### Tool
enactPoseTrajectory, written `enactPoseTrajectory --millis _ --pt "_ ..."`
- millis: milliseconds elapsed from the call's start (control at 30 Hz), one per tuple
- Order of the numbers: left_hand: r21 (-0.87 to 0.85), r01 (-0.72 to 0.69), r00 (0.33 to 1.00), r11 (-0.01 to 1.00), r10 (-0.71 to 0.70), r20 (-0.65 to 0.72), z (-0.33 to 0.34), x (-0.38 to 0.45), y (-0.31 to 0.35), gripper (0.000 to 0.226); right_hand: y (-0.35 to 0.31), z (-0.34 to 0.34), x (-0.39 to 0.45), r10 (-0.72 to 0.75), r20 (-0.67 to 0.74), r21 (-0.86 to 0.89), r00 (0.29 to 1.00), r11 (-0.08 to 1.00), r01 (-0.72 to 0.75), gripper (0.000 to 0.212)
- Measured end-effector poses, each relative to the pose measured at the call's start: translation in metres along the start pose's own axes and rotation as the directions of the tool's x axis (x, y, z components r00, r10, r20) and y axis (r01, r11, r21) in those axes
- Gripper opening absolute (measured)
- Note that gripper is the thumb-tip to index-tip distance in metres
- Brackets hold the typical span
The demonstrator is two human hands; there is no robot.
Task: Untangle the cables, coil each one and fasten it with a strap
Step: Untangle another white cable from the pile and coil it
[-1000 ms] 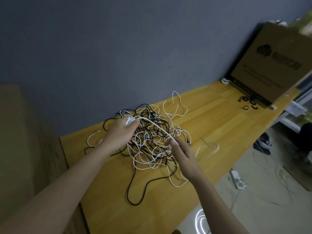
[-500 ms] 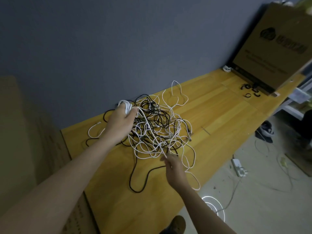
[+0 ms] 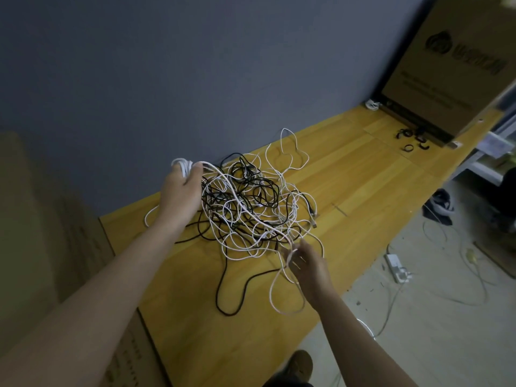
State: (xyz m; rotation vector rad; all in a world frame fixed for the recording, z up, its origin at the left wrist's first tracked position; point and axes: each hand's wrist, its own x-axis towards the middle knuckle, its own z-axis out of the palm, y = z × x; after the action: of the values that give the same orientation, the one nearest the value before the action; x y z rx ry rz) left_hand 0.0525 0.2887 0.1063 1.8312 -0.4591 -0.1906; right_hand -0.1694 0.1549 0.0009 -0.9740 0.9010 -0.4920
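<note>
A tangle of white and black cables (image 3: 251, 208) lies on the yellow wooden table (image 3: 363, 185). My left hand (image 3: 181, 191) grips a small bundle of white cable loops (image 3: 183, 166) at the tangle's far left. A white cable runs taut from that bundle across the heap to my right hand (image 3: 307, 263), which is blurred at the near side of the tangle with the white strand between its fingers. A long white loop (image 3: 279, 297) hangs below that hand. Several black straps (image 3: 410, 139) lie far right on the table.
A large cardboard box (image 3: 452, 68) leans at the table's far right end, a small white coil (image 3: 372, 104) beside it. More cardboard (image 3: 42, 233) stands left of the table. On the floor to the right lie a power strip (image 3: 396, 268), loose wires and dark shoes (image 3: 439, 205).
My left hand lifted the white bundle a little higher at the far left. My right hand drew the white strand toward the table's near edge, and a loop now trails below it.
</note>
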Motion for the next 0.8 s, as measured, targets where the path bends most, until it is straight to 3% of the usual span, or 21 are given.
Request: enactPoseTrajectory --millis 33,67,100,133,167,200,267,367,400,467,567,633,800 --pt "-0.023 0.019 1.000 1.000 -0.019 -0.007 -0.002 0.001 -0.001 0.025 -0.001 -0.002 -0.001 -0.031 0.031 -0.060 0.999 0.998 0.033 0.021" --pt "-0.043 0.031 0.999 0.999 -0.031 -0.012 -0.003 0.002 -0.002 0.025 -0.001 -0.005 -0.002 -0.104 0.065 -0.238 0.992 0.964 0.116 0.027" --pt "-0.049 0.030 0.999 0.998 -0.031 -0.018 -0.003 0.002 -0.002 0.026 0.000 -0.009 -0.002 -0.185 0.129 -0.494 0.974 0.840 0.225 0.028" --pt "-0.043 0.021 0.999 0.999 -0.022 -0.024 -0.003 0.002 -0.002 0.027 0.003 -0.013 -0.003 -0.246 0.210 -0.705 0.946 0.632 0.320 0.021" --pt "-0.036 0.009 1.000 0.999 -0.010 -0.028 -0.002 0.001 -0.001 0.026 0.007 -0.016 -0.003 -0.276 0.275 -0.813 0.921 0.444 0.376 0.013" --pt "-0.038 -0.002 1.000 0.999 0.001 -0.031 -0.001 0.001 -0.001 0.025 0.012 -0.018 -0.002 -0.287 0.296 -0.859 0.911 0.338 0.385 0.013" --pt "-0.065 -0.018 0.999 0.998 0.015 -0.043 -0.001 0.001 0.001 0.023 0.023 -0.022 -0.002 -0.216 0.194 -0.918 0.957 0.305 0.255 0.026" --pt "-0.140 0.000 0.996 0.990 -0.012 -0.089 -0.006 0.006 0.001 0.023 0.038 -0.034 0.002 0.006 -0.044 -0.971 0.999 0.233 -0.044 0.038" --pt "-0.165 0.020 0.994 0.986 -0.038 -0.104 -0.009 0.008 0.001 0.021 0.041 -0.038 0.002 0.036 -0.120 -0.962 0.992 0.242 -0.125 0.039" --pt "-0.197 0.044 0.991 0.979 -0.068 -0.118 -0.015 0.012 0.000 0.021 0.040 -0.043 0.002 0.057 -0.197 -0.907 0.979 0.369 -0.204 0.037" --pt "-0.168 0.037 0.996 0.985 -0.050 -0.072 -0.016 0.011 -0.001 0.022 0.028 -0.031 0.005 0.038 -0.120 -0.750 0.992 0.651 -0.116 0.025" --pt "-0.123 0.021 0.999 0.992 -0.024 -0.027 -0.012 0.008 0.001 0.022 0.012 -0.012 0.006 -0.037 -0.067 -0.619 0.997 0.785 -0.013 0.018" --pt "0.014 -0.062 0.998 0.998 0.062 0.017 -0.007 0.001 0.003 0.026 -0.023 0.026 0.005 -0.219 0.057 -0.437 0.974 0.872 0.221 0.061"
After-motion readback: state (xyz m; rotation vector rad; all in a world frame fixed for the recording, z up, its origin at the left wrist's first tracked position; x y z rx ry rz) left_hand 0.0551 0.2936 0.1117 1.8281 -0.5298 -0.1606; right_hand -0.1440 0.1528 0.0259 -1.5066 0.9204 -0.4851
